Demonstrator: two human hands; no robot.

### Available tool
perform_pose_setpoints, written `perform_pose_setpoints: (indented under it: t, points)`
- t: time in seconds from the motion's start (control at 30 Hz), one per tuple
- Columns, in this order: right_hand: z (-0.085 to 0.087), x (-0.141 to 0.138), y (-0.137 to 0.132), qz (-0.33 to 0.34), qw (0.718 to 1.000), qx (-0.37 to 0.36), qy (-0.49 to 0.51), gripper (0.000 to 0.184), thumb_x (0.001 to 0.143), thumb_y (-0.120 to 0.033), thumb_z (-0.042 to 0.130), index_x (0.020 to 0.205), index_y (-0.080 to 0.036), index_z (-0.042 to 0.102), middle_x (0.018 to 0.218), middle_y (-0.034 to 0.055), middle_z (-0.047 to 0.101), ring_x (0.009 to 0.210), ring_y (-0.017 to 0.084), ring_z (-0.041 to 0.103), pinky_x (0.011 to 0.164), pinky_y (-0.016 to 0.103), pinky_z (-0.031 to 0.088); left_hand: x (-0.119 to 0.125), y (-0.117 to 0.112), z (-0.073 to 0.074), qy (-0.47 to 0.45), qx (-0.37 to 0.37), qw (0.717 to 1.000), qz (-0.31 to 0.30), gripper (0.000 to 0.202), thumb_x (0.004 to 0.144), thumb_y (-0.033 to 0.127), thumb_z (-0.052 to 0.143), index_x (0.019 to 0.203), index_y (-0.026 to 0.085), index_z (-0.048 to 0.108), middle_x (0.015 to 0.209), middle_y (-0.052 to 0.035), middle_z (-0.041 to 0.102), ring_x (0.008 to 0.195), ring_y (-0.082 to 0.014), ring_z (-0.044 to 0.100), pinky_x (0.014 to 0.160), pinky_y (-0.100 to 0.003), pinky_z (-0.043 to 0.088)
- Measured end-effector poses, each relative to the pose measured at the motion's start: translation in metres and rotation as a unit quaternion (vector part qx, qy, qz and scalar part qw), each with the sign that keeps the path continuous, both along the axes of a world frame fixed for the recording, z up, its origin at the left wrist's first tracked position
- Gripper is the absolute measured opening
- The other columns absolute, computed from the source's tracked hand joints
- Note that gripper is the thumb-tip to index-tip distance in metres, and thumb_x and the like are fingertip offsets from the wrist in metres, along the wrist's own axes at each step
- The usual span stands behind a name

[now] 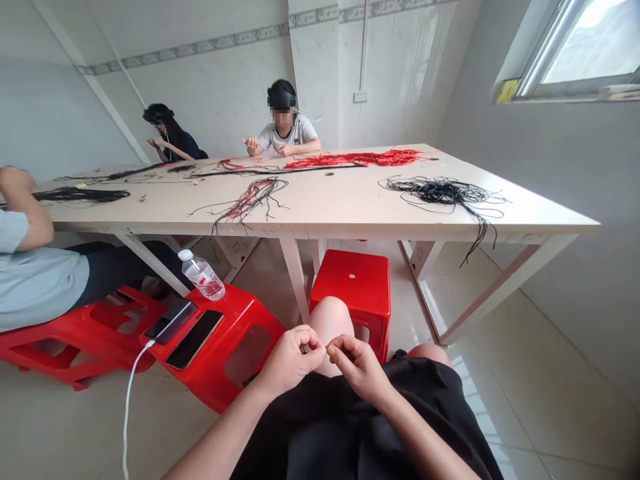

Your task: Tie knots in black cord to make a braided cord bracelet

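Daylight from the window [583, 47] glares white, shadows stay soft, and wide-angle distortion bows the edges.

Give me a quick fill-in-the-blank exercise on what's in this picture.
The person's left hand and right hand nearly meet at the ____.
A clear plastic water bottle lies on its ____ on a red plastic stool.
Two black ____ lie beside it, a white cable trailing from one.
A tangle of ____ cords crosses the far side of the pale table.
Answers: fingertips; side; smartphones; red.
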State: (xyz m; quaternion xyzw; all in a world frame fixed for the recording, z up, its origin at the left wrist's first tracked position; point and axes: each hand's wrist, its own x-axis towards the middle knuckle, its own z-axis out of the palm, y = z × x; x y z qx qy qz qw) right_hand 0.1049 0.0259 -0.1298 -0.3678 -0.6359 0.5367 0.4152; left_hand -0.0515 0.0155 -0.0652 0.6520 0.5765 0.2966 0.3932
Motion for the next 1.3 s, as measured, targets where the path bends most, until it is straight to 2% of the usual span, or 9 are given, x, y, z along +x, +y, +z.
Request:
perform_pose_setpoints:
  t: [0.23,0.53,0.7,0.87,1.07,1.3]
  points:
    - [0.012,0.001,-0.007,0.033,0.999,0.008,-0.003,0.016,0.081,-0.035,0.055,0.078,-0.02,0.06,0.072,0.0018,0.06,0.065,0.014,0.052,0.06,0.026,0.042,-0.001,-0.01,0.007,0.003,0.009,1.0,0.007,0.011,0.066,0.021,0.058,0.056,0.017,0.055,0.067,-0.0003,0.052,0.065,-0.0129,0.049,0.062,-0.024,0.039]
    - [0.009,-0.001,-0.01,0.041,0.995,-0.059,0.063,0.02,0.078,-0.038,0.06,0.075,-0.018,0.058,0.071,0.0019,0.056,0.06,0.013,0.049,0.057,0.027,0.042,0.0,-0.016,0.007,0.025,0.037,0.999,0.016,0.011,0.064,0.019,0.057,0.054,0.018,0.054,0.066,-0.0003,0.053,0.063,-0.0128,0.049,0.06,-0.025,0.038]
    - [0.013,-0.001,-0.012,0.031,0.998,-0.038,0.046,0.018,0.078,-0.036,0.06,0.073,-0.019,0.055,0.07,0.001,0.053,0.06,0.012,0.045,0.055,0.026,0.038,0.002,-0.019,0.011,0.025,0.054,0.998,0.014,0.011,0.064,0.016,0.056,0.054,0.018,0.052,0.066,-0.0007,0.053,0.063,-0.013,0.049,0.061,-0.025,0.039]
    - [0.02,0.002,-0.014,0.019,0.999,-0.003,0.026,0.015,0.077,-0.031,0.061,0.072,-0.019,0.055,0.073,0.0016,0.055,0.066,0.014,0.048,0.061,0.026,0.039,0.003,-0.019,0.01,0.043,0.071,0.997,0.001,0.01,0.064,0.015,0.055,0.055,0.018,0.053,0.068,-0.0009,0.053,0.064,-0.0127,0.049,0.061,-0.025,0.039]
    - [0.02,0.011,-0.015,0.045,0.998,-0.047,-0.022,0.02,0.078,-0.033,0.06,0.071,-0.017,0.052,0.068,0.0,0.053,0.064,0.012,0.043,0.058,0.024,0.034,0.007,-0.019,0.012,0.07,0.081,0.994,0.005,0.01,0.065,0.015,0.055,0.056,0.016,0.053,0.069,-0.0006,0.052,0.065,-0.0118,0.048,0.062,-0.024,0.038]
    - [0.024,0.014,-0.017,0.068,0.996,-0.04,-0.046,0.017,0.077,-0.03,0.057,0.072,-0.015,0.051,0.069,0.0,0.05,0.063,0.011,0.04,0.057,0.023,0.032,0.004,-0.022,0.01,0.081,0.11,0.991,-0.012,0.008,0.064,0.012,0.053,0.057,0.016,0.054,0.067,0.0001,0.053,0.065,-0.0108,0.048,0.063,-0.022,0.038]
